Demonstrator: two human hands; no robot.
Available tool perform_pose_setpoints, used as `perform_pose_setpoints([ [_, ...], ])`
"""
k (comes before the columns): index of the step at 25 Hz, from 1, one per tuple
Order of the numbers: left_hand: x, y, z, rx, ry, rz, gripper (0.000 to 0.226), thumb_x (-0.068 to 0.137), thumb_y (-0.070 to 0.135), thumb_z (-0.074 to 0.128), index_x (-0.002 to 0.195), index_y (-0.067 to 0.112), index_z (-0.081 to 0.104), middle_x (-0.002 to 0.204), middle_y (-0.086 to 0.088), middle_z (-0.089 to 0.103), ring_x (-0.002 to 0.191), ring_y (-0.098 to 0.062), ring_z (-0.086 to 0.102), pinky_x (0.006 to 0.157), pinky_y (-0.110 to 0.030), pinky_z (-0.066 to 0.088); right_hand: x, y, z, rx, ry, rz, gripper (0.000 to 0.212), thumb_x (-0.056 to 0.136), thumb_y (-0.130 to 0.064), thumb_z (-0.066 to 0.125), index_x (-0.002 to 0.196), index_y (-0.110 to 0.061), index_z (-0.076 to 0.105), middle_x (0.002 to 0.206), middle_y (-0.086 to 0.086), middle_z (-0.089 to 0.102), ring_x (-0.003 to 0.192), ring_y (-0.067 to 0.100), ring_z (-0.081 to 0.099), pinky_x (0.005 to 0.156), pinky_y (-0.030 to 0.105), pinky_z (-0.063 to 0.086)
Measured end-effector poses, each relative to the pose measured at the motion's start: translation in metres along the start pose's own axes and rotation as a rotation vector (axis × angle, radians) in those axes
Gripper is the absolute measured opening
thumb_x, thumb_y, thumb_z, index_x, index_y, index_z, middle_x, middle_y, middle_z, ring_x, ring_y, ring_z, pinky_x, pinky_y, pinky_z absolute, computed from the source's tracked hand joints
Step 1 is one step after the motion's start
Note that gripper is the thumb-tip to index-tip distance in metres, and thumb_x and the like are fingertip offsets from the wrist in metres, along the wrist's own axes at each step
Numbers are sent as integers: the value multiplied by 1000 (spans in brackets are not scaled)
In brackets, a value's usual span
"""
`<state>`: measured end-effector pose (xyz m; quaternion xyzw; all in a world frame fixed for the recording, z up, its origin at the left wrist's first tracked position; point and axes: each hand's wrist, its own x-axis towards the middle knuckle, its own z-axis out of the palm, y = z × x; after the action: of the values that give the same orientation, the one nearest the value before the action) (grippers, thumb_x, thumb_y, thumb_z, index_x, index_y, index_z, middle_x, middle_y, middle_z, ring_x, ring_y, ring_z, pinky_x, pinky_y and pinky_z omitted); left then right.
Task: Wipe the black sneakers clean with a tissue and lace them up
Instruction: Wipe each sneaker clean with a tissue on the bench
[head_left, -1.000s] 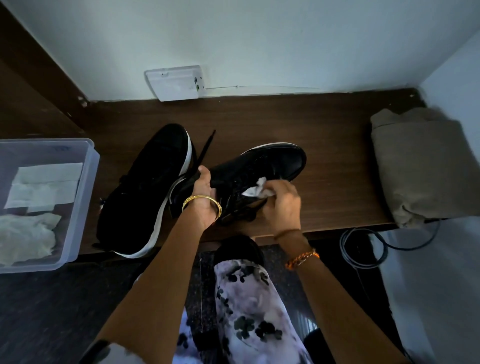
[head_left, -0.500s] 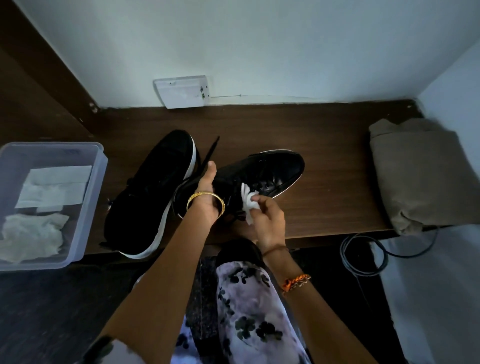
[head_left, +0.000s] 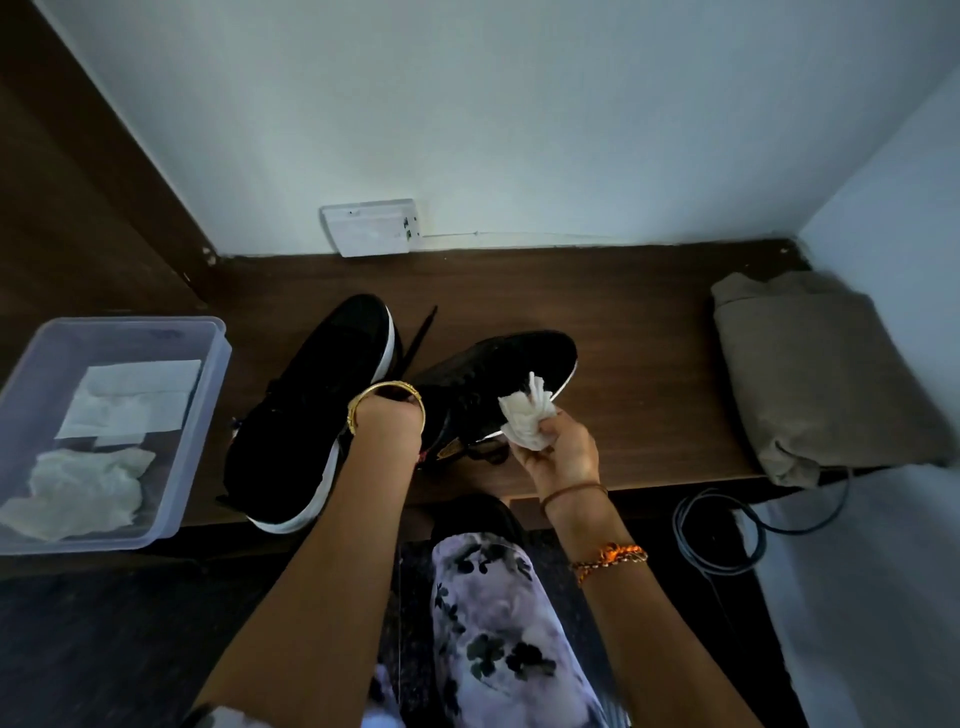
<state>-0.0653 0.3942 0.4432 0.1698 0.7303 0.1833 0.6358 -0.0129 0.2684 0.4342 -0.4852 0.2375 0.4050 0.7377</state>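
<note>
- Clearly, the right hand (head_left: 558, 449) was pinching a crumpled tissue (head_left: 527, 418) in curled fingers, pressed against the side of the right sneaker (head_left: 498, 374), which lay tilted on the wooden shelf (head_left: 639, 364) with its toe pointing to about two o'clock.
- The left hand (head_left: 387, 423) reached into that sneaker's collar; its fingers were hidden, so its grip could not be made out.
- The other sneaker (head_left: 317, 410) lay just beside, at nine o'clock of the first, toe towards one o'clock, with a loose lace (head_left: 418, 338) between the two.
- Judged from its look, the sneaker was light and fairly stiff at the sole, softer in the upper; the collar or heel seemed the steady place to hold.
- The tissue looked thin, limp and easily torn, best kept bunched.
- At nine o'clock, well apart, a clear plastic box (head_left: 202, 410) held more tissues.
</note>
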Motion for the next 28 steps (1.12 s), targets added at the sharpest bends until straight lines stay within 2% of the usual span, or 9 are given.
perform_pose_setpoints([
  [1,-11,12,-10,-330,-70,-146,25,90,0,52,105,-19,52,145,-22,39,134,-37,35,112,-36,16,-3,-3,-1,17,11,0,34,89,8,26,101,-1,56,84,13,56,75,23,55,66,33,47],
  [3,-40,1,-19,-564,-388,-185,37,97,13,42,131,-2,43,142,-13,42,132,-30,40,105,-34,36,-15,-11,-4,52,15,-17,33,90,7,26,84,-5,56,82,13,55,73,23,54,66,33,46],
  [8,-89,-7,-20,-472,-616,-45,22,87,29,53,94,7,54,103,-10,55,83,-25,54,96,-41,40,-64,-37,-8,106,-8,-143,31,88,10,30,71,-4,52,74,12,53,67,23,52,73,35,47],
  [11,-133,-10,-20,-396,-756,47,42,87,52,48,100,12,55,104,-11,61,90,-26,53,104,-42,38,-81,-55,-13,69,13,-265,24,87,9,36,86,-1,58,77,9,56,72,21,55,89,39,45],
  [14,-156,-23,-18,-335,-804,132,38,91,43,48,101,7,58,127,-16,56,88,-25,54,96,-39,40,-80,-62,-20,-87,148,-427,24,86,-2,51,104,-4,66,93,10,66,91,26,62,94,36,48],
  [16,-170,-33,-19,-261,-832,173,35,92,38,49,90,3,55,104,-14,61,72,-24,53,88,-38,40,-86,-56,-20,-265,208,-492,21,85,-12,58,103,-8,69,103,13,68,96,26,62,90,32,49],
  [19,-182,-45,-18,-140,-859,194,37,93,38,48,111,6,52,76,-11,56,73,-27,54,84,-38,40,-100,-55,-11,-379,232,-570,18,85,-18,61,98,-9,70,90,10,67,87,22,61,80,27,48],
  [22,-185,-48,-14,-48,-900,184,42,94,39,46,88,-1,56,59,-13,65,67,-25,55,70,-37,47,-118,-75,3,-329,178,-679,11,82,-13,64,91,-11,71,85,4,64,82,16,59,78,24,48],
  [28,-188,-53,10,60,-842,196,37,94,40,45,79,8,55,75,-10,60,70,-23,56,64,-34,47,-127,-85,8,-523,145,-1060,15,79,-4,65,92,-6,73,93,7,72,84,6,57,82,17,46],
])
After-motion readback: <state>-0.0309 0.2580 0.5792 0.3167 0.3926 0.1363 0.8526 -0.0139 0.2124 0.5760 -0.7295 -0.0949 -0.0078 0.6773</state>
